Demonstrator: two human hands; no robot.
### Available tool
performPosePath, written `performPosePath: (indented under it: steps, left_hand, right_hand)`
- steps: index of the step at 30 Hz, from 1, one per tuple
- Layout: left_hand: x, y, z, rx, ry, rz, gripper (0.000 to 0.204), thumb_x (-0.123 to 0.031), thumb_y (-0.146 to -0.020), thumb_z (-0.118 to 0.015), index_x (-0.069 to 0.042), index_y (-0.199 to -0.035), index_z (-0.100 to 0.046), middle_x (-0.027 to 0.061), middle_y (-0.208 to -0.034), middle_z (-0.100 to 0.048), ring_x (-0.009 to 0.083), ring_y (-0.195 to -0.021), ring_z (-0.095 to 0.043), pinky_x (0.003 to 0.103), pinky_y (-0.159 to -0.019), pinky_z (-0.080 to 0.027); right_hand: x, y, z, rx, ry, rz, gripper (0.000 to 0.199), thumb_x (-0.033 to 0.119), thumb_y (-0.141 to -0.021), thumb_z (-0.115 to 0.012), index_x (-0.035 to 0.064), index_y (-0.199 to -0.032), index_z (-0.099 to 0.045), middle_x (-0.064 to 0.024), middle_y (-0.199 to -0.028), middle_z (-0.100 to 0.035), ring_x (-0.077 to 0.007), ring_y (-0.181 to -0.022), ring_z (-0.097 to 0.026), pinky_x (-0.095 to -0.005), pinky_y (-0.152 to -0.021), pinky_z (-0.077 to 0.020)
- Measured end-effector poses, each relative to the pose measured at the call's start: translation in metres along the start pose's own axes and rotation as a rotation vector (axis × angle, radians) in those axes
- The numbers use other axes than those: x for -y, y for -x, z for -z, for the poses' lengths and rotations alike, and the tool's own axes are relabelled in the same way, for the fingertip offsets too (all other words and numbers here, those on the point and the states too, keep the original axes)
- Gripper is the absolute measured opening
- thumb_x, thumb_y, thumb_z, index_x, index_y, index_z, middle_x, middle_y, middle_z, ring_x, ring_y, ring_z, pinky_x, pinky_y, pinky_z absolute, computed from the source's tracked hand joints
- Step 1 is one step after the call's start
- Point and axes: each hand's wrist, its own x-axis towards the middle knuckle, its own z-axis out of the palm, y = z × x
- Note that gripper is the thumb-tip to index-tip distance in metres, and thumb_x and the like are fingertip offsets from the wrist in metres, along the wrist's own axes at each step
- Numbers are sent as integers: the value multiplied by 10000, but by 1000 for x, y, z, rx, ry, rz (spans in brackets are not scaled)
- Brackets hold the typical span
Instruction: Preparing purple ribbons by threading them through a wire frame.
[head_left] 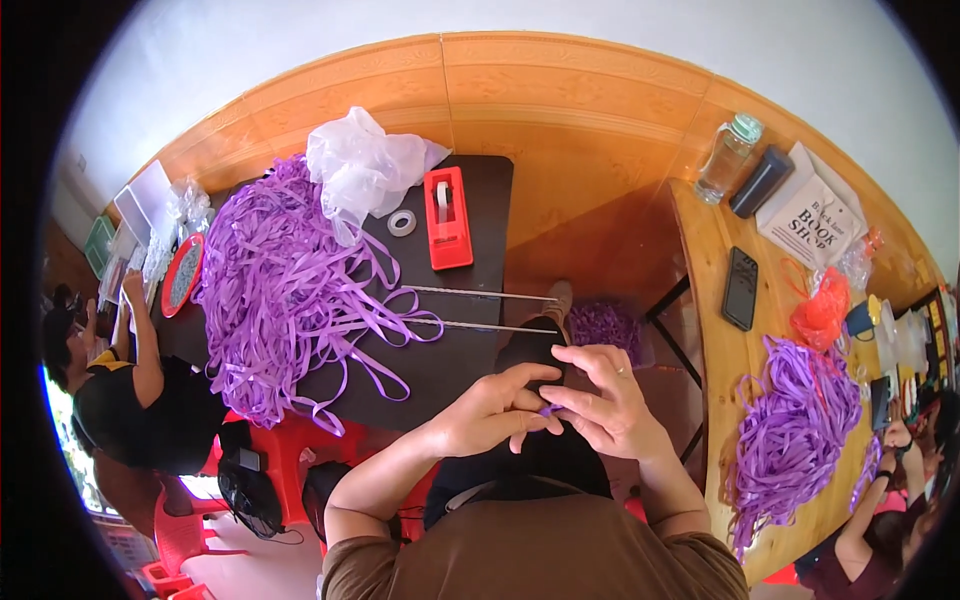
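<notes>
Ribbon, a small purple piece, pinched between fingertips of both hands just above the lap, in front of the dark table. Left hand closed on the piece from the left, thumb and forefinger meeting; right hand closed on it from the right, remaining fingers arched over.

Far left of the grip: a round red tray beside another person's arm. Left and beyond: a big heap of purple ribbon, loose loops trailing toward the grip, topped by a crumpled white plastic bag. Straight beyond: a small tape roll and a red tape dispenser. Right of the grip, on a wooden table: a black phone, a second ribbon pile, an orange net bag. Far right and beyond: a clear bottle with green cap, a dark case, a white rectangular paper bag with dark print.

Likely to slip: so little ribbon shows between the fingertips that any easing of the pinch could drop it into the lap. Possibly also snagging on the trailing loops nearby, dragging strands off the table edge.
</notes>
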Motion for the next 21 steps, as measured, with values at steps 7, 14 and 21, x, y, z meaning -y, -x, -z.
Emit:
performPosePath:
  steps: [7,14,21]
  left_hand:
    - [5,-5,9,34,-8,0,412,21,-905,-503,62,-1300,-393,147,-965,-668,115,-680,-590,233,-610,-475]
    - [10,-13,23,29,-3,-37,326,-12,-892,-551,48,-1200,-461,107,-895,-678,108,-614,-602,229,-590,-457]
    - [0,-19,32,-29,-44,121,131,-65,-904,-566,41,-973,-599,108,-862,-680,96,-561,-580,206,-505,-437]
  right_hand:
    - [-6,-7,-10,30,33,34,315,81,-687,-700,87,-998,-649,-119,-1144,-551,-304,-980,-528,-406,-804,-386]
    - [-7,-14,-16,17,158,49,290,100,-647,-716,61,-923,-637,-91,-1091,-538,-262,-958,-528,-372,-737,-368]
    - [-11,-15,-25,-66,248,79,249,77,-637,-686,40,-871,-610,-67,-957,-562,-230,-869,-540,-362,-710,-365]
